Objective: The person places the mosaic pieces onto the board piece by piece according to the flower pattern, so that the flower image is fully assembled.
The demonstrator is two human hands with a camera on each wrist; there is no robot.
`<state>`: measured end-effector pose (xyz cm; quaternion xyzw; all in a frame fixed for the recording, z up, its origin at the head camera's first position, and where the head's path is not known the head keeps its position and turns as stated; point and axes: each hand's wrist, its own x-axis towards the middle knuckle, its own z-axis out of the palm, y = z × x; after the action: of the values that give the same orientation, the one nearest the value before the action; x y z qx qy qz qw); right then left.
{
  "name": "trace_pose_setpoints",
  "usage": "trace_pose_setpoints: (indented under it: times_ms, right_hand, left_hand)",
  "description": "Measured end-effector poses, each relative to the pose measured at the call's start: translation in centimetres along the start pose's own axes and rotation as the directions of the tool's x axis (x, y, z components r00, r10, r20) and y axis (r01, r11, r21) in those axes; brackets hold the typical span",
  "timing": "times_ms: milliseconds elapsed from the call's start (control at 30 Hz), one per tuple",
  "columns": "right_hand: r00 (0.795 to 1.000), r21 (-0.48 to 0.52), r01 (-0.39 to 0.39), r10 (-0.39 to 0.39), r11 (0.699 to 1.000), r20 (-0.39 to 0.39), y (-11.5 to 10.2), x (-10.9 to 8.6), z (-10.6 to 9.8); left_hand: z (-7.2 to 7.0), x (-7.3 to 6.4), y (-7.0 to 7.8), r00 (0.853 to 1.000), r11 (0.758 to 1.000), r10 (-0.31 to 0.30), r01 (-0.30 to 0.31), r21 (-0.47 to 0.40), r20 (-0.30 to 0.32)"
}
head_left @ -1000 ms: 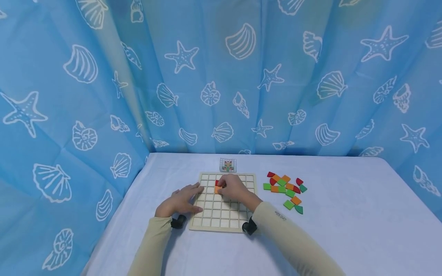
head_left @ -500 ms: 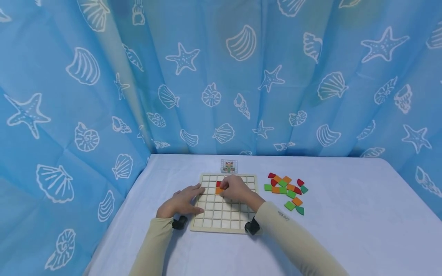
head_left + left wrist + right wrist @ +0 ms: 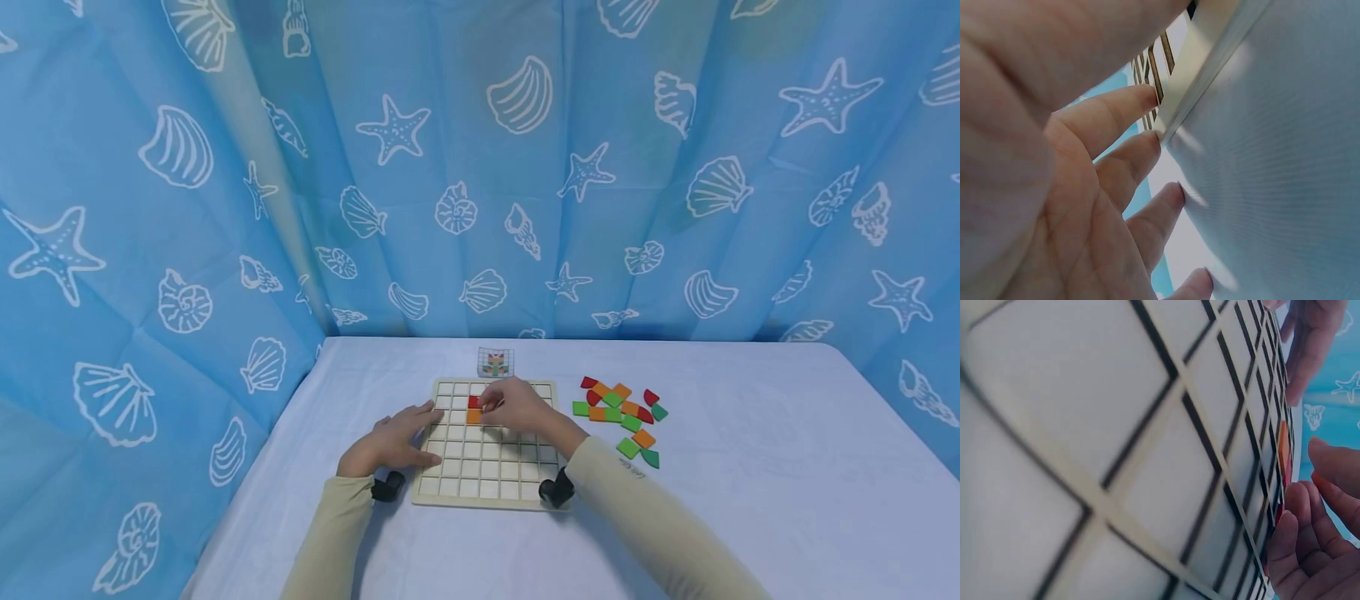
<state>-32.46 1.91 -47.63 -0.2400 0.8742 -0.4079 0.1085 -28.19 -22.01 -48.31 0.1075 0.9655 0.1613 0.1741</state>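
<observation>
Two tiles, red [image 3: 473,402] above orange [image 3: 473,415], are sitting in the grid board [image 3: 487,477] just left of the right hand's [image 3: 517,408] loosely curled, seemingly empty fingertips, while the flat left hand [image 3: 390,442] is steadying the board's left edge.

Open worktop [image 3: 750,467] lay right of the loose tiles [image 3: 621,417] and before the grid board [image 3: 487,467]. The curtain [image 3: 480,167] closed off the back and left, and both hands [image 3: 517,408] covered the board's upper rows.
</observation>
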Motion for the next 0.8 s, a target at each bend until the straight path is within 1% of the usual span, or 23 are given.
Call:
trace_pose_setpoints:
  times_ms: [100,300,433,533,733,800]
  right_hand:
    - [1.000,-0.014,0.021,-0.021,1.000,0.008,0.0,-0.3,-0.7]
    - [0.999,-0.060,0.006,-0.003,0.998,0.043,-0.2,-0.5,-2.3]
    - [1.000,-0.093,-0.001,0.003,0.996,0.030,0.2,-0.7,-3.3]
    - [1.000,-0.107,-0.021,0.023,0.994,0.019,0.3,-0.9,-4.0]
    - [0.995,-0.166,-0.081,0.090,0.983,0.047,0.2,-1.4,-5.0]
    - [0.994,-0.174,-0.083,0.093,0.981,0.050,0.3,-1.6,-5.3]
  left_hand:
    - [0.0,0.0,0.1,1.000,1.000,0.005,-0.005,-0.007,0.000]
    - [0.1,-0.1,0.0,1.000,1.000,-0.001,0.001,-0.024,-0.007]
    - [0.1,-0.1,0.0,1.000,0.999,0.004,-0.005,-0.033,-0.012]
    - [0.2,-0.1,0.0,1.000,0.999,0.012,-0.012,-0.043,-0.013]
    - [0.3,-0.2,0.0,1.000,0.999,0.015,-0.016,-0.040,-0.010]
    - [0.2,-0.3,0.1,1.000,0.999,0.012,-0.013,-0.031,-0.012]
